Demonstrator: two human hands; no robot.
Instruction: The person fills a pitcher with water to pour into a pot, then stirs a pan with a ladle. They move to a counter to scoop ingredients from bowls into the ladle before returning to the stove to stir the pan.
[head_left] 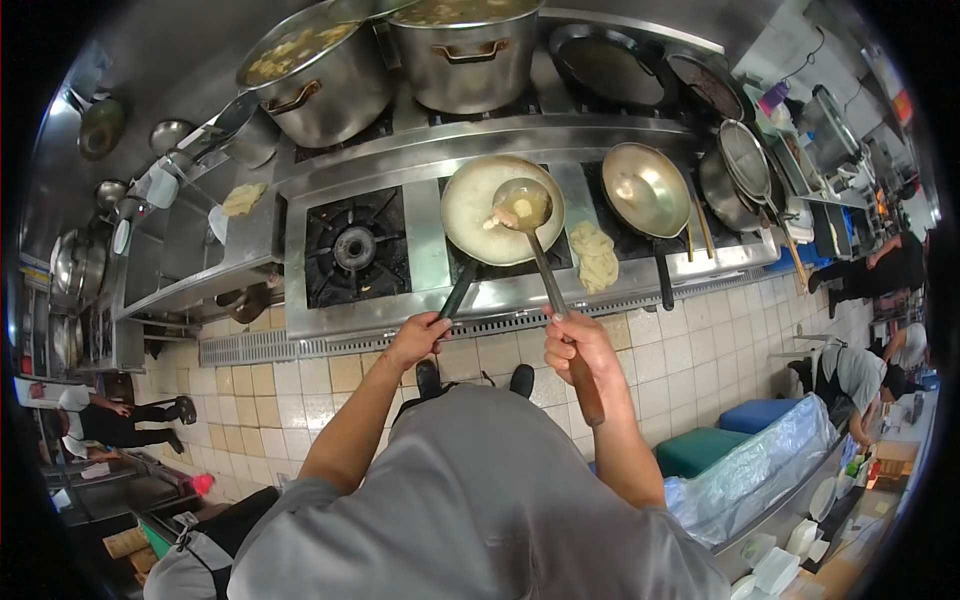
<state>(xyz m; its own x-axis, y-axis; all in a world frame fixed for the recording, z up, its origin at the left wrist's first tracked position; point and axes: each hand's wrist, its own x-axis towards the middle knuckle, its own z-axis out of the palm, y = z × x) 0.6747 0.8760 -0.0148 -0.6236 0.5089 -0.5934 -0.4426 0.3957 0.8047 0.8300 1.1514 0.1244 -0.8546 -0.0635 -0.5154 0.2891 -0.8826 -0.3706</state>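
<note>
My right hand (580, 348) is wrapped round the long handle of a ladle (546, 262). The ladle's bowl, with liquid and pale pieces in it, is over the frying pan (458, 247), which holds a milky white liquid (475, 215). Closed on the pan's dark handle is my left hand (420, 338). The pan sits on a stove burner. To the right of the pan lies a crumpled cloth (593, 257), and beyond it an empty frying pan (645, 190) stands with its handle toward me.
Two large stockpots (325, 95) of broth with pieces stand on the back burners. Dark pans (612, 68) sit at the back right. A bare burner (355, 246) is on the left. Strainers (743, 158) rest on a pot at right. Several people are around the kitchen.
</note>
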